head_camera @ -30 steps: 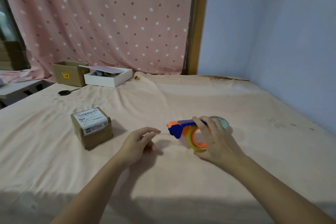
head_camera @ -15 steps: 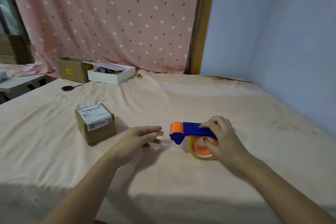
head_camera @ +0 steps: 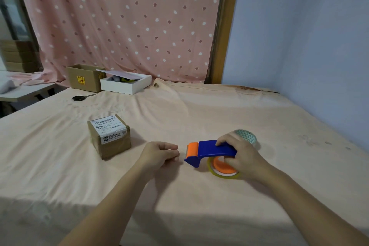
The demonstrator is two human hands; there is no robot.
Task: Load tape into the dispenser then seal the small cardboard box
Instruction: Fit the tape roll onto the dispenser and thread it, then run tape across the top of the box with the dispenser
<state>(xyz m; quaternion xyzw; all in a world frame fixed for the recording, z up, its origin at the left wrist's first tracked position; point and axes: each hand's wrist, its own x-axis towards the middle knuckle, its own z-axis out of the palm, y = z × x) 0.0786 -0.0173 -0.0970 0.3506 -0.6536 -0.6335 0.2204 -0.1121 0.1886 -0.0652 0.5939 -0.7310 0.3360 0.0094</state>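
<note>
A blue and orange tape dispenser [head_camera: 207,150] rests on the peach sheet at centre right, with a yellowish clear tape roll [head_camera: 223,173] on its orange hub. My right hand [head_camera: 239,154] grips the blue handle from the right. My left hand [head_camera: 159,154] lies just left of the dispenser's nose, fingers loosely curled and holding nothing. The small cardboard box [head_camera: 109,138] with a white label on top stands to the left, apart from both hands. A teal patterned tape roll [head_camera: 246,136] peeks out behind my right hand.
At the back left stand an open brown carton [head_camera: 83,78] and a white box [head_camera: 125,84] with a loose lid. Black-handled scissors [head_camera: 80,97] lie in front of them. A blue wall [head_camera: 309,46] borders the right side, a dotted pink curtain the back.
My right hand has shifted its hold onto the blue handle, and the dispenser now stands more upright with its nose pointing left. The left hand has curled slightly and barely moved.
</note>
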